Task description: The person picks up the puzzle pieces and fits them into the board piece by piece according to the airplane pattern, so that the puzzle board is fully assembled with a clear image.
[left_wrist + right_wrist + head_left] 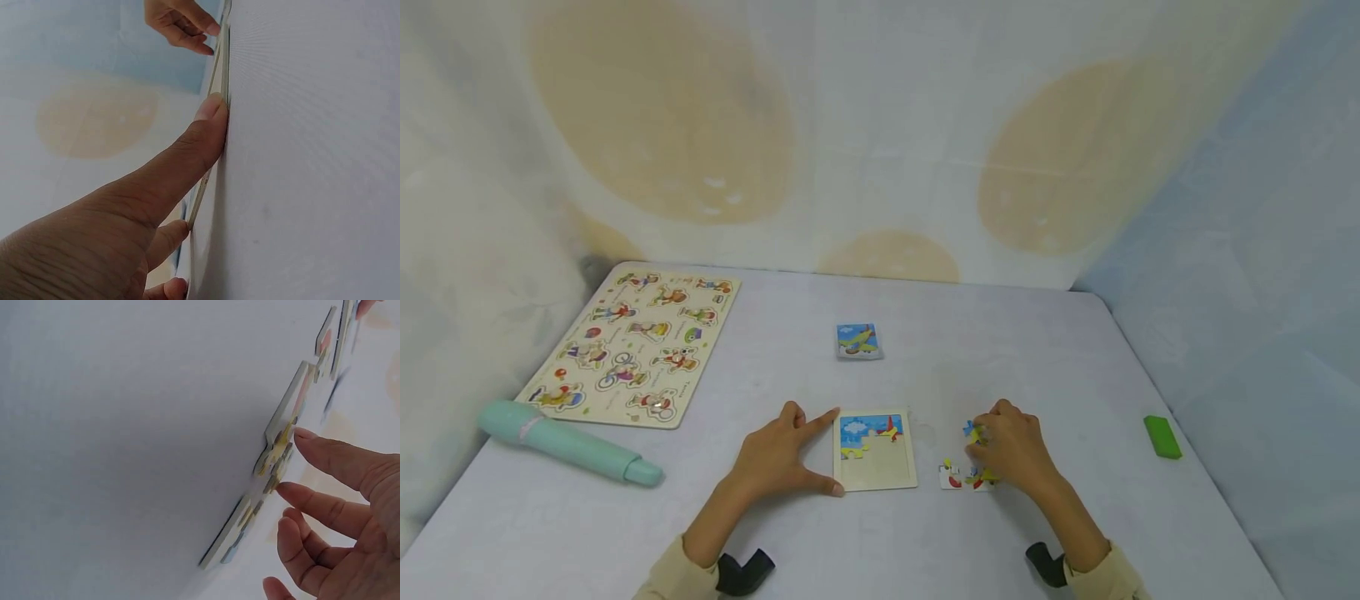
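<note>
A square wooden puzzle tray [880, 475] lies on the table, its top and left parts filled with blue-sky and red pieces. My left hand [778, 457] spans its left edge, thumb at the lower corner and forefinger at the upper one; the left wrist view shows the thumb [209, 125] against the frame. To the right, my right hand [1017, 446] is over loose puzzle pieces [950, 475]. In the right wrist view, the thumb and forefinger of that hand [331, 506] are spread at a yellow piece [281, 447]; whether they grip it is unclear.
A small picture card [859, 342] lies behind the tray. At the left are a large board with figures [640, 350] and a mint-green cylindrical object [572, 443]. A green block [1162, 437] sits near the right table edge.
</note>
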Motion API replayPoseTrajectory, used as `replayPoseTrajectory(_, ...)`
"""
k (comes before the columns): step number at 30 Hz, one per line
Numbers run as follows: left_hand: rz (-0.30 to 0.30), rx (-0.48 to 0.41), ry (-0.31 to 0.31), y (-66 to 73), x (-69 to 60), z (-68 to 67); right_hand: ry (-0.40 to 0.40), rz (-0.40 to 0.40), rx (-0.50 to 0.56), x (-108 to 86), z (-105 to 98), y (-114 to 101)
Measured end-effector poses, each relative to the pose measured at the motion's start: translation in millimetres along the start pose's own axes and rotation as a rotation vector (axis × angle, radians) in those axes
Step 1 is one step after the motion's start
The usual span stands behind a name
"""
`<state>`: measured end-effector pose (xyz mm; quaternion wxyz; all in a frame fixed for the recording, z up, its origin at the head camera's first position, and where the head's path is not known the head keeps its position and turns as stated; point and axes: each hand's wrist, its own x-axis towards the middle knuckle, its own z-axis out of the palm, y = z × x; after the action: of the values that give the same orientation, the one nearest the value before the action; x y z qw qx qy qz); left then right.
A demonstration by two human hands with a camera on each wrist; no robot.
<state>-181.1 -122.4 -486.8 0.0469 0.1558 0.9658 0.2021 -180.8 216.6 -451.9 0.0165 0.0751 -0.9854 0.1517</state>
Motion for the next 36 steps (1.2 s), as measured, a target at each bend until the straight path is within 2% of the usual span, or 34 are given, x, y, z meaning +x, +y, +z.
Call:
replayPoseTrajectory(7,0.003,0.000,0.003,-1.0,0.8,1.4,0.046,-0.004,-0.039,0.7,1.7,3.4)
replayPoseTrajectory(17,0.015,0.001,0.017,-1.4,0.1,2.2,0.008,0.011,-0.030,3.7,-0.9,6.7)
replayPoseTrajectory(24,0.005,-0.004,0.004,-0.1,0.3,0.2,0.041,0.013,-0.021,2.9,1.6,5.7)
replayPoseTrajectory(29,0.001,-0.002,-0.001,0.2,0.0,-0.2,0.068,0.004,0.013,2.0,1.6,-4.4)
replayPoseTrajectory(36,-0.010,-0.014,-0.010,0.2,0.8,0.5,0.047,-0.015,0.077,2.4,2.9,-32.9)
